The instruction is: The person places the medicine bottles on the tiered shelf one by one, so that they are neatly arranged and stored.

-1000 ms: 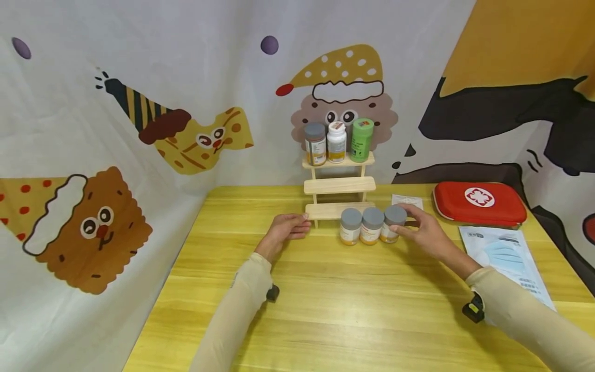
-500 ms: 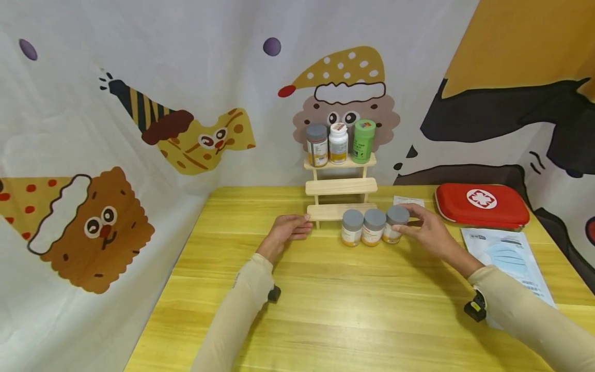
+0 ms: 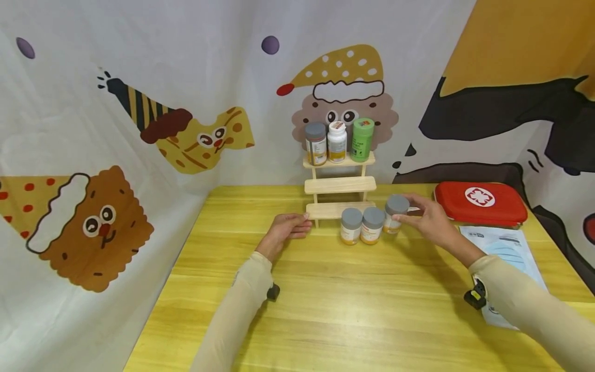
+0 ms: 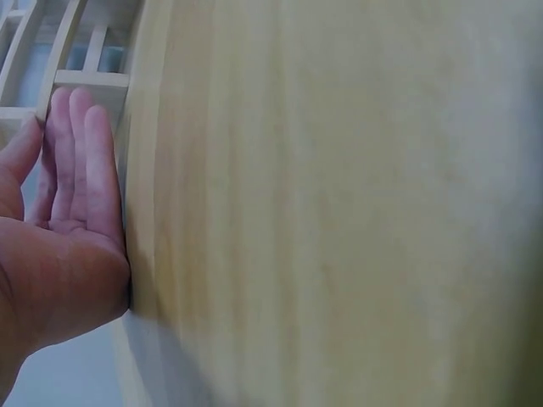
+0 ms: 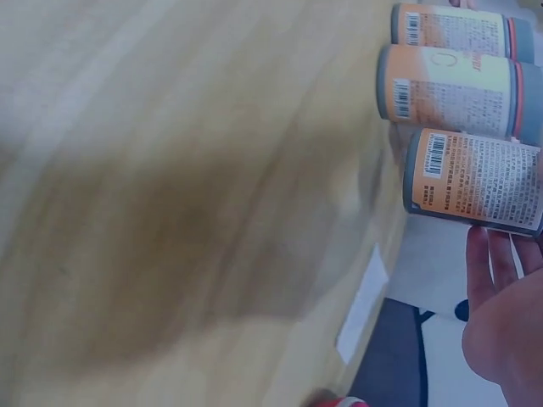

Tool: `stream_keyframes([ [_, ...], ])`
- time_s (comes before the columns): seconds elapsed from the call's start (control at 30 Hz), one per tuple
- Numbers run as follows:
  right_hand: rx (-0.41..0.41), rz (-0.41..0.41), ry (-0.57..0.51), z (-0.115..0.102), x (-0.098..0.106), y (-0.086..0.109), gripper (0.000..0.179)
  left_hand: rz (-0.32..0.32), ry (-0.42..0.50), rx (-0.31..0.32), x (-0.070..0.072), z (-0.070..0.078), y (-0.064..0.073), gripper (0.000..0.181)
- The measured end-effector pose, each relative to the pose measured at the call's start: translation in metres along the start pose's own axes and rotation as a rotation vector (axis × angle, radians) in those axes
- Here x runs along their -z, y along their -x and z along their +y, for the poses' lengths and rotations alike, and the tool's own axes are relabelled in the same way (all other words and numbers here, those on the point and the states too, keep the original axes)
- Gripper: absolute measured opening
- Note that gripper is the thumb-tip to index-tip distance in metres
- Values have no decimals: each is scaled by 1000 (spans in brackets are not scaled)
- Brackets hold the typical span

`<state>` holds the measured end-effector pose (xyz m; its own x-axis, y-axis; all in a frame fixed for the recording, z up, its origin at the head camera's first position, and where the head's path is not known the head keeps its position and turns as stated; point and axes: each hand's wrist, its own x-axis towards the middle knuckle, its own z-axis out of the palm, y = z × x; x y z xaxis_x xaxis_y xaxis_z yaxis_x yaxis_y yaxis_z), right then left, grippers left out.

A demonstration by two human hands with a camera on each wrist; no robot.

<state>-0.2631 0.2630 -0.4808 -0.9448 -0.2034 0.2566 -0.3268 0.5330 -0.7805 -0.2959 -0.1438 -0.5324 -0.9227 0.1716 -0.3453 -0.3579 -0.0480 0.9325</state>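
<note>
My right hand grips a supplement bottle with a grey lid and an orange-and-white label, thumb and fingers around its upper part. In the right wrist view that bottle sits slightly higher than its neighbours, its base off the table. Two matching bottles stand side by side just left of it, before a three-step wooden rack. My left hand pinches the left end of the lowest step, thumb above and straight fingers beneath, as the left wrist view shows at the hand.
On the top step stand a brown bottle, a white bottle and a green canister. To the right lie a red first-aid case and a face-mask packet. A patterned cloth hangs behind the wooden table.
My right hand has raised its bottle and moved it slightly back, away from the other two. My left hand stays at the rack.
</note>
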Motion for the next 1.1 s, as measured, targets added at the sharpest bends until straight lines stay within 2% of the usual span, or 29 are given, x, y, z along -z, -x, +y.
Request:
stream_keyframes([
  [0.13, -2, -5, 10, -9, 6, -5, 60, -12, -12, 6, 1, 1, 0, 40],
  [0.33, -51, 8, 21, -24, 15, -19, 57, -4, -11, 14, 2, 1, 3, 40],
  [0.47, -42, 10, 0, -35, 22, -32, 56, -8, -16, 9, 2, 1, 3, 42],
  [0.63, -36, 3, 26, -52, 27, -46, 60, -20, -18, 9, 1, 2, 1, 41],
  [0.8, -26, -8, 11, -67, 22, -58, 58, -18, -20, 27, 1, 3, 0, 41],
  [1.1, 54, -19, -17, -87, -4, -82, 57, -17, -23, 28, 0, 4, 1, 40],
])
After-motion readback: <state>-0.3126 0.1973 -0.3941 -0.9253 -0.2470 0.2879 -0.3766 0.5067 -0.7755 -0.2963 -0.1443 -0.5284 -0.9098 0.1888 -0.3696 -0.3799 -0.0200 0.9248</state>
